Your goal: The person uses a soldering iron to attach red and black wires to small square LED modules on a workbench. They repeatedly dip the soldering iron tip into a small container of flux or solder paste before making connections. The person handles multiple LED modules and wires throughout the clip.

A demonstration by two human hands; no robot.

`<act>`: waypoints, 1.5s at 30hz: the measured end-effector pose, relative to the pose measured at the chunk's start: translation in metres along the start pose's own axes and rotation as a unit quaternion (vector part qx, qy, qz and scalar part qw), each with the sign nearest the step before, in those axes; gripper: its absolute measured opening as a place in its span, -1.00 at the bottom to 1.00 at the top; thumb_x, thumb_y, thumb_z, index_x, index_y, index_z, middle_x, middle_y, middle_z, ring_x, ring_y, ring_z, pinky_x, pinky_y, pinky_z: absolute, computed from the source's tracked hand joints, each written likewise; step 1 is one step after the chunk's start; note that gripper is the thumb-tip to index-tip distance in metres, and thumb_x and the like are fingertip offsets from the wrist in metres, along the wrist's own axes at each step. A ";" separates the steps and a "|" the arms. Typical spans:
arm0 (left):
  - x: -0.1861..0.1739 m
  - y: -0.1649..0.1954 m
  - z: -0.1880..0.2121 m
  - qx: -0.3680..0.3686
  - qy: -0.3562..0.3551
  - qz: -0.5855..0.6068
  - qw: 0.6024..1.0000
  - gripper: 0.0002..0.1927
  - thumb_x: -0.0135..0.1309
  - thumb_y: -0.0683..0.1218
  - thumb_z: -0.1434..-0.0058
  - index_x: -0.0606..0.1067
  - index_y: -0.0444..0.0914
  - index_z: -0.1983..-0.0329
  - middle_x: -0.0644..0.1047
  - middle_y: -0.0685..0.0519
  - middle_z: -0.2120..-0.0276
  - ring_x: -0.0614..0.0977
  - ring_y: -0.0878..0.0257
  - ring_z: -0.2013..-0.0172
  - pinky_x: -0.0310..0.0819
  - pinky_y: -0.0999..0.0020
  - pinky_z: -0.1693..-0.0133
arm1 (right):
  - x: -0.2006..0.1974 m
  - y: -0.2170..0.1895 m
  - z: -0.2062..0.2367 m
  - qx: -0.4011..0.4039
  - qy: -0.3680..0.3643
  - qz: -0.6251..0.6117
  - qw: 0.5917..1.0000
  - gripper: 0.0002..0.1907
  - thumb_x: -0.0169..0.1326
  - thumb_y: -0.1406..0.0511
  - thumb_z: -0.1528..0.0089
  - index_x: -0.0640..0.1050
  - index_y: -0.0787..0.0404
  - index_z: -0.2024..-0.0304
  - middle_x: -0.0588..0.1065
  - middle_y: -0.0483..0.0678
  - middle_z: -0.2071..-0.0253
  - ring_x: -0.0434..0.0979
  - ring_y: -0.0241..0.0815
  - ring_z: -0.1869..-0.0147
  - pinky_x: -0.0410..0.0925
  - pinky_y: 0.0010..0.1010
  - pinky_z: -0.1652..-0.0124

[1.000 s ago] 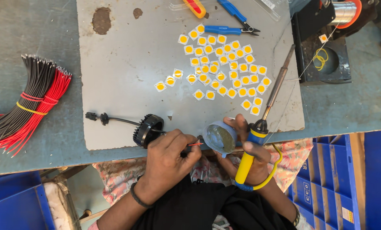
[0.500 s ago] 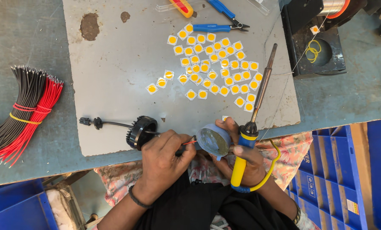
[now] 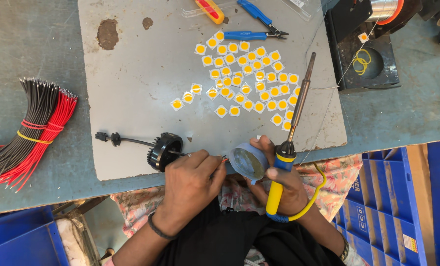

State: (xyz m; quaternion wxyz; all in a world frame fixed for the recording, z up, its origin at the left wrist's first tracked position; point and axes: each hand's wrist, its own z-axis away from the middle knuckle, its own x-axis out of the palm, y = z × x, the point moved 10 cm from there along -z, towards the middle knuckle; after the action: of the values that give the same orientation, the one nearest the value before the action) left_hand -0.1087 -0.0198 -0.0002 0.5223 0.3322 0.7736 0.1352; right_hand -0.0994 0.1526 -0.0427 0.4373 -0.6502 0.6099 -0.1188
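hands meet at the near edge of the worktop (image 3: 417,113), over a grey mat (image 3: 146,64) with 2 brown scorch patches near its far left corner. the left hand (image 3: 193,180) is closed narrow, pinching thin red and black wire ends (image 3: 222,159) just beside a round black finned housing (image 3: 164,150), which lies on the mat's near edge with a black lead and plug (image 3: 112,138) trailing away to the left. the right hand (image 3: 279,180) is wrapped around 2 things at once: a soldering iron (image 3: 288,148) with a blue and yellow grip, its slim metal shaft pointing away over the mat, and a round shallow disc (image 3: 248,162) with a pale blue rim and dull shiny face, held tilted between the 2 hands. a yellow cord (image 3: 314,197) loops from the iron's handle end.

small square white chips with round yellow centres (image 3: 249,74) lie scattered in a loose cluster on the far middle of the mat. beyond them are blue-handled pliers (image 3: 257,22) and a red and yellow tool handle (image 3: 210,10). a banded bundle of red and black wires (image 3: 28,128) with bare silvery tips rests far left. a black stand (image 3: 367,64) with a coil of yellow wire and a solder spool (image 3: 385,9) sits far right. blue plastic bins (image 3: 382,197) with small labels stand below the edge on the right.
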 end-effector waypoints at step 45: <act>0.020 -0.002 -0.008 -0.015 -0.045 -0.013 0.999 -0.83 0.21 -0.13 -0.10 0.49 -0.24 0.54 0.49 -0.01 0.55 0.58 0.01 0.53 0.44 0.11 0.46 | -0.038 0.020 0.012 0.043 0.033 0.073 0.996 -0.11 0.35 0.52 -0.05 0.15 -0.07 -0.24 0.28 0.27 -0.40 0.47 0.18 -0.38 0.41 -0.07 -0.29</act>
State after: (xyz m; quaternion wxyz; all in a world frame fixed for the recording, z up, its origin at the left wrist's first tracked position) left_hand -0.1212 -0.0072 -0.0129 0.5631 0.3199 0.7516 0.1249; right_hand -0.1132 0.1943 -0.0494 0.4517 -0.5804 0.6641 -0.1344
